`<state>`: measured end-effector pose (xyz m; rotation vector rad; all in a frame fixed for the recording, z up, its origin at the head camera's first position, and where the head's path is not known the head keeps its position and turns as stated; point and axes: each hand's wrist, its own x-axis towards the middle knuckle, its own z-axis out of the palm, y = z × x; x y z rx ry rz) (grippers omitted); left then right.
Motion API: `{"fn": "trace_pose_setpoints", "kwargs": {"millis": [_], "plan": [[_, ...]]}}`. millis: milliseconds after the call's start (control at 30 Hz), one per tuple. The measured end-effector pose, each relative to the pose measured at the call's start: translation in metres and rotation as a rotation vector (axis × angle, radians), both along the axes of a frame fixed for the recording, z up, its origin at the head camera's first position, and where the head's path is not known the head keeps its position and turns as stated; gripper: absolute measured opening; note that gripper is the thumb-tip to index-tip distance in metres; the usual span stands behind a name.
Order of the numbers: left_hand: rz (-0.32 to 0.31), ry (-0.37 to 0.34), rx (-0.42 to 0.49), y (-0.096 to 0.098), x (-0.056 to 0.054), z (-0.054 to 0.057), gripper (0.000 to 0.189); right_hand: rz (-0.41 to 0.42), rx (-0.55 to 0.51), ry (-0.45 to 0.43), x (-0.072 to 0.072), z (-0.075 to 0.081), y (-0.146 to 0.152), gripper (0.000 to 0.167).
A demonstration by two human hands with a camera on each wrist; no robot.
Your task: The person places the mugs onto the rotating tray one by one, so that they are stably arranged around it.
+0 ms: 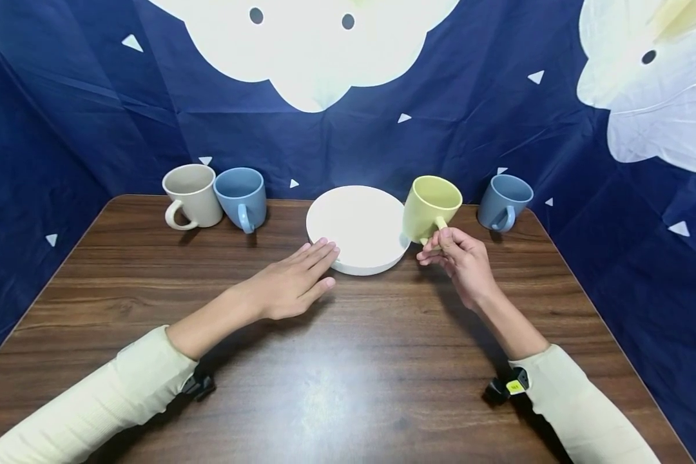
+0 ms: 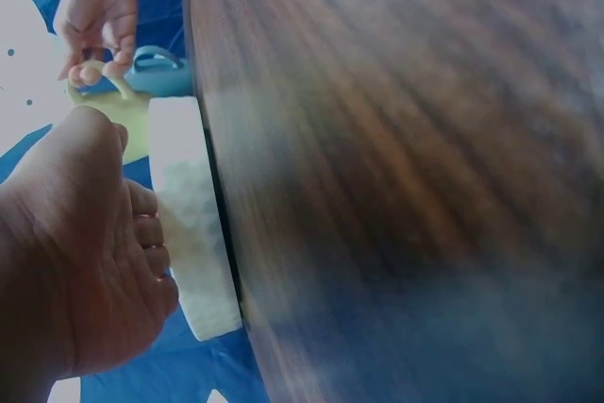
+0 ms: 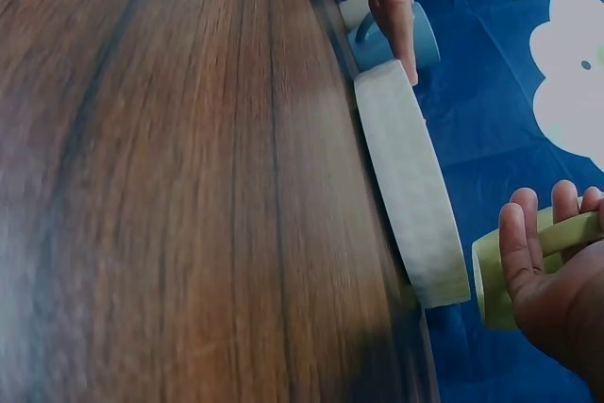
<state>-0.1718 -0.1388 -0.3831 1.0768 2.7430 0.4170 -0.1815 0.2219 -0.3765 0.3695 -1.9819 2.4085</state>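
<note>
A low, round white disc with a thick rim lies at the back middle of the table. My left hand reaches its front left edge with straight fingers, and the fingertips rest on the rim. At the disc's right edge is a yellow-green mug, tilted a little. My right hand pinches its handle between thumb and fingers. In the right wrist view the mug's base hangs just above the level of the disc's top, by its near end.
A beige mug and a light blue mug stand side by side at the back left. Another blue mug stands at the back right. Behind the wooden table hangs a dark blue cloth with white cloud shapes.
</note>
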Motion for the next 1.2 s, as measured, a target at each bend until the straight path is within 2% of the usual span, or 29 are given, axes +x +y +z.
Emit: {"fn": "trace_pose_setpoints", "kwargs": {"millis": [867,1200], "plan": [[0.004,-0.008,-0.017,0.003,0.0,0.005,0.07,0.049,0.028,-0.021,-0.001,-0.002,-0.024,0.034],[0.003,0.003,-0.017,0.003,-0.001,0.004,0.071,0.096,0.033,-0.025,-0.002,-0.005,-0.028,0.032]]}}
